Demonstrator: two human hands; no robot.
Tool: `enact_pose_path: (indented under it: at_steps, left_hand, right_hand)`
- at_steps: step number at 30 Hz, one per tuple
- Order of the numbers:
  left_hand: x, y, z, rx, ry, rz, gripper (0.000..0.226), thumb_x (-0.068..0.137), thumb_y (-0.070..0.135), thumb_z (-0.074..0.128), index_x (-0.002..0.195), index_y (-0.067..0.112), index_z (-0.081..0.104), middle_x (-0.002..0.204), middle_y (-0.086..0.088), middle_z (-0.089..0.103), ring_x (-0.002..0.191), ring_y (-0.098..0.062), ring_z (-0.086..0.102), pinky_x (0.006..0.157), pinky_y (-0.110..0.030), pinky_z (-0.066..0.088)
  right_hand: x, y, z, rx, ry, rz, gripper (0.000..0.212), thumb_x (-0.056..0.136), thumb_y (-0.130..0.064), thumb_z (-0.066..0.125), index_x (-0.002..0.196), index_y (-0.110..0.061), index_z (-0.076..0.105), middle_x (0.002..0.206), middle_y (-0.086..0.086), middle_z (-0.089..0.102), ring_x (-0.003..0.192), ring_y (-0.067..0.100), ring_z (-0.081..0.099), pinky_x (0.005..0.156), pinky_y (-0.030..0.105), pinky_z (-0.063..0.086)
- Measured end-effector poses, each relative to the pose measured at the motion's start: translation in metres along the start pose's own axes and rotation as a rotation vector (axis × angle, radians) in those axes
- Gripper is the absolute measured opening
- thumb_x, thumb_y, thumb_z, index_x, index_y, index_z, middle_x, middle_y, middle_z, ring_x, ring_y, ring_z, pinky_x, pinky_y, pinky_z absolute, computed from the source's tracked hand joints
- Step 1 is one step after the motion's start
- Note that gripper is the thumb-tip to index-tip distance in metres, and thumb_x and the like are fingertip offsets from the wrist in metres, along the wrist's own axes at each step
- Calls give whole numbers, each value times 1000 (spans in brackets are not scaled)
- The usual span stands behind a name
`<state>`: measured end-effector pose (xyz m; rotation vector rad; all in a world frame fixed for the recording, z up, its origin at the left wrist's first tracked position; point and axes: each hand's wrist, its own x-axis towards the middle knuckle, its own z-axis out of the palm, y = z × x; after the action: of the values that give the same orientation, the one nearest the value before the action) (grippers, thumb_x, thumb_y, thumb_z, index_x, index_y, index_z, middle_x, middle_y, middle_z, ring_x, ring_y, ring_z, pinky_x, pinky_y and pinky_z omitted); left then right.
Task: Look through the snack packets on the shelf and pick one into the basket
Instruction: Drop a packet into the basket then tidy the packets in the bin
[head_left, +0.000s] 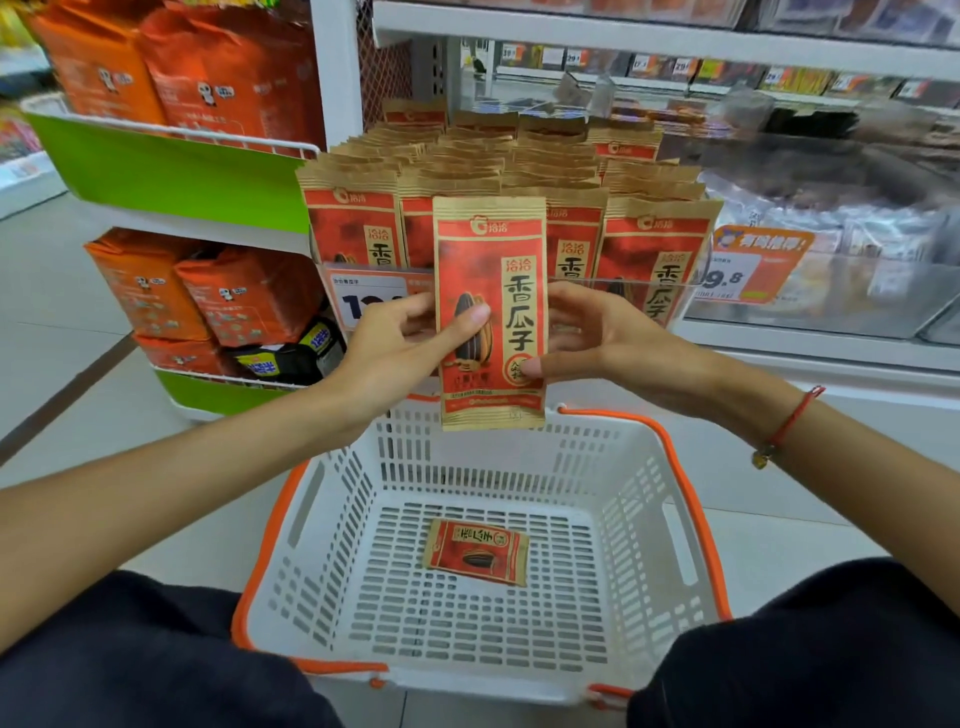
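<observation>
Above the white slotted plastic basket with orange rim (691, 525), left hand (395, 338) and right hand (597, 338) pinch the upright red-and-tan paper sunflower-seed packet (491, 312) by opposite edges, each grip closed on it, print facing the viewer, presumably for inspection.

Two hands, left hand (395, 338) and right hand (597, 338), share one raised packet (491, 312). One smaller packet (477, 552) lies in one white basket (644, 499). Four packet rows (498, 171) fill the shelf at upper center.
</observation>
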<state>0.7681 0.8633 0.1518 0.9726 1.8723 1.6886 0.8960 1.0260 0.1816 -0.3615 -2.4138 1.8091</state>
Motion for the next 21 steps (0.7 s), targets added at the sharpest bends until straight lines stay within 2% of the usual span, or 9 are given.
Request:
enact_pose_path:
  at_steps: [3, 5, 7, 9, 12, 15, 18, 19, 21]
  left_hand:
    - [-1, -1, -4, 4, 7, 22, 33, 76, 47, 64, 105, 31, 67, 106, 13, 73, 99, -3, 68, 83, -21, 53]
    - [0, -1, -5, 82, 36, 32, 36, 73, 53, 65, 103, 32, 63, 103, 11, 70, 89, 1, 67, 77, -20, 53]
    - [-2, 0, -2, 133, 73, 54, 35, 72, 53, 65, 94, 26, 57, 89, 4, 64, 64, 3, 61, 64, -14, 49]
    - [-4, 0, 2, 185, 71, 112, 36, 73, 50, 66, 81, 17, 52, 68, 3, 55, 46, -1, 49, 55, -10, 42]
    - [-7, -1, 4, 232, 17, 138, 38, 74, 49, 66, 72, 13, 55, 54, 9, 55, 46, -5, 51, 55, -12, 44]
    - [-8, -2, 3, 255, -12, 126, 33, 74, 49, 65, 77, 16, 63, 74, 4, 67, 62, -8, 66, 62, -18, 54]
    - [-11, -2, 6, 276, -96, 30, 41, 78, 52, 59, 93, 16, 70, 93, 9, 71, 75, -5, 71, 71, -31, 60]
    - [-12, 0, 7, 288, -136, -9, 46, 83, 54, 53, 101, 16, 70, 102, 12, 70, 79, -5, 72, 75, -34, 60]
    - [-13, 7, 11, 263, -202, -104, 52, 92, 53, 43, 115, 14, 67, 116, 18, 60, 83, -7, 72, 77, -32, 61]
  right_hand:
    - [-5, -6, 5, 31, 23, -16, 65, 71, -2, 76, 130, -11, 50, 120, 10, 67, 106, 26, 67, 90, 38, 57]
    - [-5, -7, 9, 61, -5, -5, 71, 72, 4, 77, 134, -11, 44, 122, 10, 66, 110, 24, 66, 93, 39, 55]
    - [-6, -7, 12, 80, -70, 26, 78, 70, 3, 76, 137, -14, 38, 123, 13, 64, 111, 23, 65, 94, 39, 54]
    - [-8, -7, 15, 83, -129, 47, 74, 68, 0, 69, 135, -14, 40, 122, 18, 64, 110, 28, 64, 94, 39, 54]
    - [-10, -8, 16, 70, -161, 63, 67, 73, 7, 69, 132, -12, 44, 122, 21, 63, 112, 31, 63, 97, 40, 51]
    - [-10, -6, 16, 27, -166, 95, 67, 75, 6, 74, 133, -11, 44, 123, 22, 62, 113, 32, 62, 97, 41, 51]
    - [-6, 1, 18, -86, -111, 163, 84, 59, -22, 88, 131, -15, 45, 119, 15, 65, 110, 27, 65, 97, 44, 52]
    - [-5, 2, 18, -132, -77, 192, 89, 56, -28, 91, 130, -16, 44, 119, 11, 64, 110, 24, 64, 98, 44, 51]
    - [-5, 4, 21, -219, -4, 239, 86, 59, -28, 93, 127, -15, 41, 119, 3, 57, 113, 19, 58, 99, 42, 49]
